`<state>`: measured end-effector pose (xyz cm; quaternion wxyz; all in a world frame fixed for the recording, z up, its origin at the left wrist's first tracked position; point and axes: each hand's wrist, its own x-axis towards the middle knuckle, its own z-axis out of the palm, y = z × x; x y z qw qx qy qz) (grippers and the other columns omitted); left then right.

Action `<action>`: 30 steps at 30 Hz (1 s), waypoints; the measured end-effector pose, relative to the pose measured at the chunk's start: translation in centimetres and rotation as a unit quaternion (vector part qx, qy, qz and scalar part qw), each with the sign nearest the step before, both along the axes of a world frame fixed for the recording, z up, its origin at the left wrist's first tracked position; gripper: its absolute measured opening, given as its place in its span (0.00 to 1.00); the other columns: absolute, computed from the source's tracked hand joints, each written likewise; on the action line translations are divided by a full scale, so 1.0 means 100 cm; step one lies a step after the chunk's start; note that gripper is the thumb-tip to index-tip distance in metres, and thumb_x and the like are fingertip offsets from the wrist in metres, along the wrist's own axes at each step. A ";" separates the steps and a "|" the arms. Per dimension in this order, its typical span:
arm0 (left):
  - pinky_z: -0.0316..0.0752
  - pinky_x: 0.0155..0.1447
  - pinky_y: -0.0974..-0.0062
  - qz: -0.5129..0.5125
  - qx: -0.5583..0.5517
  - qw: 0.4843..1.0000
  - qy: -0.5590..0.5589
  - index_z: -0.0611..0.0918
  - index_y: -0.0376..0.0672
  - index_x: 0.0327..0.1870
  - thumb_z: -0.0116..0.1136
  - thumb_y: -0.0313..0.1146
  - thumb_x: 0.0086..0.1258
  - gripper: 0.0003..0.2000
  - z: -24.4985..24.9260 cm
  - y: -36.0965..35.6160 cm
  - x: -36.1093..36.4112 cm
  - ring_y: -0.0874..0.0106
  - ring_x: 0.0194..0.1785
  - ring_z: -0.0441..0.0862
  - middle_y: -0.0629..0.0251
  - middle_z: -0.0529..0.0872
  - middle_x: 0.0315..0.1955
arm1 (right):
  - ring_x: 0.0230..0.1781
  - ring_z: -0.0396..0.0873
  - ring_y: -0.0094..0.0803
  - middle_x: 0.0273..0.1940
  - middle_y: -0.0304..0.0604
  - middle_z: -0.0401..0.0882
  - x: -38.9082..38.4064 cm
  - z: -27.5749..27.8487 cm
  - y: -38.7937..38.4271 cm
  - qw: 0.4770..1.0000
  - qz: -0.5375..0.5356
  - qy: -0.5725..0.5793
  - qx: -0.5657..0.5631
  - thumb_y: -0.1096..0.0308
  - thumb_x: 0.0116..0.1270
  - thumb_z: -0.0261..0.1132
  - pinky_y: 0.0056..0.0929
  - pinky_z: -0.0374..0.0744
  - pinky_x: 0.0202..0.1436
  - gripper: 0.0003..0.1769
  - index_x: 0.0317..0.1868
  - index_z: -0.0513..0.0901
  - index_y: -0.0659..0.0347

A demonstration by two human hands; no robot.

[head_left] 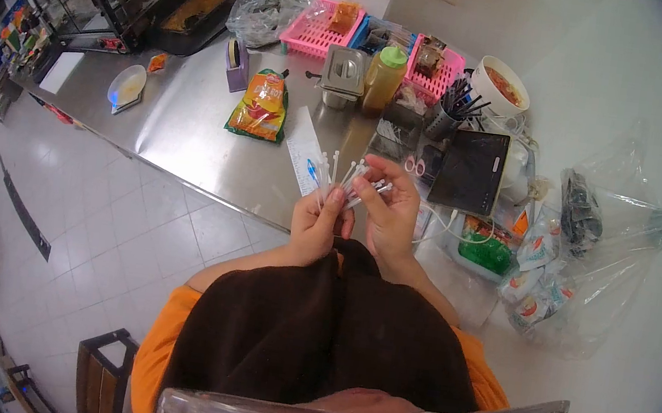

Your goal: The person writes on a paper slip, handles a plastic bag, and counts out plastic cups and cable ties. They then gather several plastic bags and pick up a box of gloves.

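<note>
Both hands are raised close together at the front edge of the steel counter. My left hand (318, 220) is closed around a bunch of thin white sticks (334, 169) with small knobbed ends. My right hand (390, 213) pinches more of these sticks between thumb and fingers, their ends fanning up and to the right. Just behind the hands lie a paper slip (301, 142) with printed lines and a blue-and-white item (312, 171), partly hidden. Pink-handled scissors (414, 165) lie right of the fingers.
On the steel counter (183, 120) are a yellow-green packet (262, 106), a purple tape dispenser (237, 65), a lidded metal container (343, 73), a sauce bottle (384, 80), pink baskets (320, 31), a black tablet (470, 170) and a white tub (499, 87). A plastic bag (590, 274) hangs right.
</note>
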<state>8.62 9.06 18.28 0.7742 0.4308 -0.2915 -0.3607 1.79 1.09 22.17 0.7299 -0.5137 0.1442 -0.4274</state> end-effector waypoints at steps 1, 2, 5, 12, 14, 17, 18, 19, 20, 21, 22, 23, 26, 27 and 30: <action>0.57 0.19 0.85 0.002 0.001 1.000 0.000 0.74 0.34 0.41 0.39 0.39 0.73 0.16 -0.001 -0.001 0.000 0.80 0.14 0.65 0.66 0.71 0.13 | 0.32 0.74 0.19 0.34 0.37 0.75 0.000 -0.001 -0.001 1.000 0.000 0.004 -0.011 0.79 0.57 0.63 0.15 0.73 0.37 0.13 0.44 0.77 0.64; 0.57 0.19 0.85 0.000 -0.006 1.000 0.000 0.74 0.34 0.41 0.39 0.39 0.73 0.16 -0.001 -0.001 0.001 0.80 0.14 0.65 0.66 0.71 0.13 | 0.32 0.74 0.18 0.34 0.36 0.75 0.000 -0.002 -0.002 1.000 -0.001 0.009 -0.022 0.79 0.57 0.63 0.15 0.73 0.36 0.13 0.44 0.77 0.63; 0.57 0.19 0.85 -0.004 -0.021 1.000 0.000 0.74 0.34 0.41 0.39 0.39 0.73 0.16 0.002 -0.002 0.001 0.80 0.14 0.65 0.66 0.71 0.13 | 0.32 0.73 0.18 0.34 0.36 0.74 0.001 -0.005 -0.004 1.000 -0.002 0.008 -0.027 0.79 0.57 0.63 0.15 0.73 0.36 0.12 0.43 0.76 0.63; 0.57 0.19 0.85 -0.005 -0.015 1.000 0.001 0.74 0.34 0.42 0.39 0.39 0.73 0.15 0.002 -0.002 0.002 0.80 0.14 0.65 0.66 0.71 0.13 | 0.32 0.73 0.18 0.34 0.36 0.74 0.002 -0.002 -0.003 1.000 0.006 0.018 -0.017 0.78 0.58 0.63 0.15 0.73 0.35 0.12 0.44 0.76 0.64; 0.57 0.19 0.85 -0.006 -0.015 1.000 -0.003 0.74 0.34 0.41 0.39 0.39 0.73 0.15 0.002 -0.001 0.003 0.80 0.14 0.65 0.66 0.71 0.13 | 0.32 0.73 0.17 0.34 0.36 0.74 0.003 -0.002 -0.003 0.999 0.004 0.019 -0.029 0.78 0.58 0.62 0.15 0.73 0.35 0.13 0.45 0.76 0.64; 0.57 0.18 0.85 -0.008 -0.021 1.000 -0.001 0.74 0.35 0.41 0.40 0.39 0.73 0.15 0.001 -0.001 0.003 0.80 0.13 0.65 0.66 0.71 0.13 | 0.33 0.72 0.17 0.34 0.36 0.73 0.002 -0.001 -0.004 0.998 0.015 0.043 -0.042 0.78 0.59 0.62 0.14 0.72 0.36 0.14 0.47 0.76 0.65; 0.57 0.18 0.85 -0.006 -0.023 1.000 0.002 0.74 0.35 0.40 0.40 0.39 0.73 0.15 0.001 -0.001 0.003 0.80 0.13 0.65 0.67 0.71 0.13 | 0.33 0.72 0.17 0.34 0.36 0.73 0.001 -0.001 -0.004 0.997 0.021 0.056 -0.044 0.77 0.59 0.61 0.14 0.72 0.36 0.14 0.47 0.76 0.65; 0.57 0.18 0.85 -0.004 -0.025 1.000 0.005 0.74 0.35 0.40 0.40 0.39 0.73 0.15 0.001 -0.001 0.002 0.80 0.13 0.65 0.67 0.71 0.12 | 0.33 0.72 0.17 0.34 0.36 0.73 0.001 -0.002 -0.005 0.997 0.020 0.057 -0.050 0.77 0.59 0.61 0.14 0.72 0.36 0.14 0.46 0.76 0.66; 0.57 0.18 0.85 -0.006 -0.022 1.000 -0.004 0.73 0.35 0.40 0.40 0.39 0.73 0.15 0.000 -0.001 0.003 0.80 0.13 0.65 0.67 0.71 0.12 | 0.33 0.72 0.17 0.33 0.36 0.74 0.001 -0.002 -0.005 0.997 0.019 0.058 -0.056 0.77 0.59 0.61 0.14 0.72 0.36 0.13 0.45 0.76 0.66; 0.57 0.18 0.85 -0.008 -0.019 1.000 -0.012 0.73 0.35 0.39 0.40 0.39 0.73 0.15 -0.001 0.000 0.004 0.80 0.13 0.65 0.67 0.71 0.12 | 0.33 0.72 0.17 0.33 0.36 0.74 0.001 -0.003 -0.006 0.996 0.017 0.060 -0.062 0.77 0.59 0.61 0.14 0.72 0.35 0.12 0.45 0.77 0.67; 0.57 0.17 0.85 -0.010 -0.016 1.000 -0.021 0.73 0.36 0.39 0.40 0.39 0.73 0.15 -0.002 0.000 0.004 0.80 0.13 0.65 0.67 0.71 0.12 | 0.33 0.72 0.17 0.33 0.36 0.74 0.001 -0.003 -0.006 0.996 0.019 0.060 -0.058 0.77 0.59 0.61 0.14 0.72 0.35 0.11 0.44 0.77 0.67; 0.57 0.18 0.85 -0.009 -0.017 1.000 -0.020 0.73 0.36 0.39 0.40 0.39 0.73 0.14 -0.002 0.000 0.004 0.80 0.13 0.65 0.67 0.71 0.12 | 0.33 0.72 0.17 0.33 0.36 0.74 0.001 -0.004 -0.006 0.997 0.020 0.060 -0.054 0.77 0.59 0.61 0.14 0.71 0.35 0.10 0.43 0.77 0.67; 0.57 0.18 0.85 -0.008 -0.020 1.000 -0.014 0.73 0.36 0.37 0.39 0.39 0.73 0.14 -0.001 0.000 0.003 0.81 0.13 0.64 0.67 0.71 0.12 | 0.33 0.72 0.17 0.33 0.35 0.74 0.002 -0.004 -0.005 0.997 0.019 0.063 -0.040 0.75 0.59 0.61 0.15 0.71 0.35 0.08 0.40 0.76 0.67; 0.57 0.18 0.85 -0.008 -0.021 1.000 -0.009 0.73 0.37 0.37 0.39 0.39 0.73 0.14 0.002 0.000 0.003 0.81 0.13 0.64 0.67 0.71 0.12 | 0.33 0.71 0.17 0.33 0.35 0.74 0.002 -0.004 -0.004 0.997 0.018 0.065 -0.035 0.75 0.59 0.61 0.15 0.71 0.35 0.08 0.39 0.76 0.66; 0.57 0.18 0.86 -0.011 -0.018 1.000 -0.019 0.73 0.37 0.37 0.39 0.39 0.73 0.14 0.006 0.001 0.003 0.81 0.13 0.64 0.67 0.71 0.11 | 0.32 0.71 0.17 0.33 0.35 0.73 0.003 -0.006 -0.004 0.998 0.015 0.063 -0.021 0.75 0.59 0.60 0.15 0.70 0.36 0.06 0.38 0.75 0.65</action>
